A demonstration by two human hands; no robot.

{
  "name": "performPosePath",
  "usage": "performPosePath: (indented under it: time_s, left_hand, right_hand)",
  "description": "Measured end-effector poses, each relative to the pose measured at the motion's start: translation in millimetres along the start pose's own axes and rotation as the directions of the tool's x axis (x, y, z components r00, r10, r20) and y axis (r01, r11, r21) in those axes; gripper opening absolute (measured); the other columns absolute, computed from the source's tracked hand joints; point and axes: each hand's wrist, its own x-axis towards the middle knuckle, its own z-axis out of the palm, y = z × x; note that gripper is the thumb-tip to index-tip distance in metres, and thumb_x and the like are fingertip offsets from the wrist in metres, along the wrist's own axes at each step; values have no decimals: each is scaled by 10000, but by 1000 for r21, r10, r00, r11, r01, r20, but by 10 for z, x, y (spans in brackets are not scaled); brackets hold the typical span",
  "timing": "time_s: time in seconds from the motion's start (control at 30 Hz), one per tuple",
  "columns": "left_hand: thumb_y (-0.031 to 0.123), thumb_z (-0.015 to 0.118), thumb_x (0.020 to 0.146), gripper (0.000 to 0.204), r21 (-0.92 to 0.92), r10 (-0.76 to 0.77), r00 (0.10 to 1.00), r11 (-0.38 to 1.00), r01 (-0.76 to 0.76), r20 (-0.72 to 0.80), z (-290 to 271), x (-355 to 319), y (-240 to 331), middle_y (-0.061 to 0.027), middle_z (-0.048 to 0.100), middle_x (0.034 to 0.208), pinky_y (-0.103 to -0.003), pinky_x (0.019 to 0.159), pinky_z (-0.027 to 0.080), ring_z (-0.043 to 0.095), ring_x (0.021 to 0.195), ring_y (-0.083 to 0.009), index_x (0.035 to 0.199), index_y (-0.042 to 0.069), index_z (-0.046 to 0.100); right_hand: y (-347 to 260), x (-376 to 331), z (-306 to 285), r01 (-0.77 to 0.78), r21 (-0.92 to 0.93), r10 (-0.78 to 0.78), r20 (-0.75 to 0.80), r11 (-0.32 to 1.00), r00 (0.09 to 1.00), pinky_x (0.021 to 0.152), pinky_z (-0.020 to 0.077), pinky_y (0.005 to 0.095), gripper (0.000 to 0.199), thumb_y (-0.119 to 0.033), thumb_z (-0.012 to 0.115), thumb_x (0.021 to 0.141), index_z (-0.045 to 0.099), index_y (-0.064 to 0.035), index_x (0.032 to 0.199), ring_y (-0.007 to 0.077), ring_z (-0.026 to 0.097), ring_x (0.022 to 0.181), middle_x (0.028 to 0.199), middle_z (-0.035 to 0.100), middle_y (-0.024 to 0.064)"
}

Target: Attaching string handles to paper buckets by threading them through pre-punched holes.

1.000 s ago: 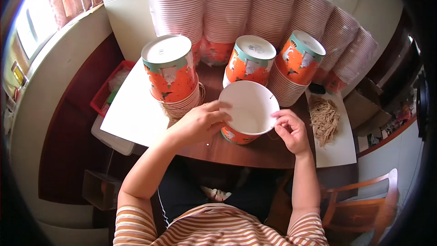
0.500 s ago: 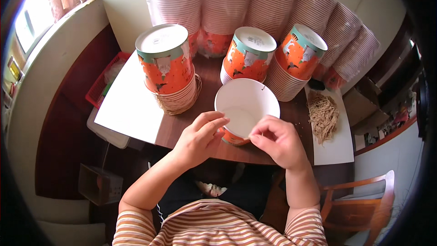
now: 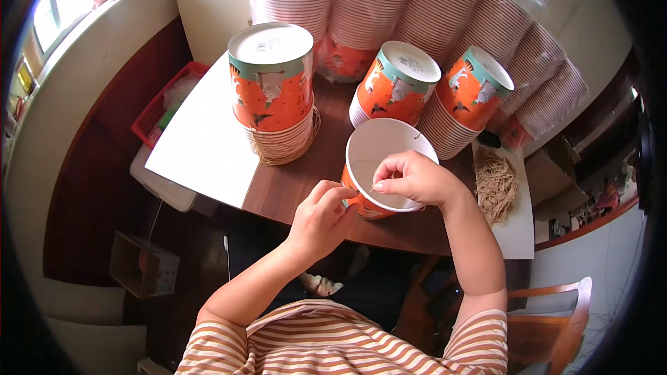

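Observation:
An orange paper bucket [image 3: 368, 210] with a white inside stands upright near the table's front edge. My right hand [image 3: 415, 179] reaches over its mouth, thumb and forefinger pinched on a short bit of thin tan cord [image 3: 372, 189] near the left inner wall. My left hand [image 3: 319, 217] is at the bucket's outer left side. Its fingers are curved but apart, the tips at the wall just below the rim, with nothing visible in them. A small dark bit of cord [image 3: 417, 136] shows at the far right rim.
Upside-down stacks of matching buckets stand behind: a left stack [image 3: 272, 94] with cords around its lower part, a middle stack [image 3: 396, 90] and a right stack [image 3: 472, 94]. Tall wrapped bucket stacks [image 3: 368, 0] line the back. A bundle of tan cords [image 3: 495, 184] lies right; a wooden chair [image 3: 549, 330] stands beyond.
My right hand has moved from the bucket's near right side to over its mouth, toward the left wall. My left hand has come against the outer left side. The view has shifted slightly.

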Motion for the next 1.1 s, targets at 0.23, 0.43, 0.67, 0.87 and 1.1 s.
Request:
performPosePath:
  time_s: [0.23,0.43,0.67,0.87,1.1]
  left_hand:
    - [10,735,791,217,23,-7,1000,1000,7,-9,3,19,20,-86,580,921,-244,556,486,592,648,-136,970,24,613]
    - [54,734,790,249,17,-1,1000,1000,1,-11,7,14,-4,-100,589,945,-285,555,526,619,616,-181,1010,51,617]
    - [57,744,783,238,38,14,1000,999,-14,-15,12,22,0,-101,590,937,-286,544,516,615,606,-183,983,46,616]
    - [55,754,773,220,68,45,998,997,-42,-41,20,41,14,-100,598,891,-284,542,505,616,621,-184,947,37,621]
    - [34,754,752,179,147,102,993,985,-93,-54,49,60,35,-90,608,783,-274,533,498,622,616,-192,886,19,635]
  right_hand:
    - [29,89,-7,16,-37,-14,47,999,999,674,469,248,137,-139,679,831,675,-10,875,73,564,734,783,647,10]
    - [61,109,-33,-57,67,49,123,996,991,699,472,256,111,-127,678,829,668,-22,862,74,562,759,790,644,-1]
    - [117,160,-13,-5,120,-14,159,993,987,701,466,244,80,-103,673,831,667,-28,857,70,560,760,795,641,-7]
    - [68,156,12,-37,124,15,172,992,985,699,467,241,82,-99,678,828,670,-21,854,71,563,756,798,645,-6]
    - [59,148,29,-30,161,2,173,987,985,706,479,243,105,-104,703,819,691,-12,868,76,582,745,790,661,5]
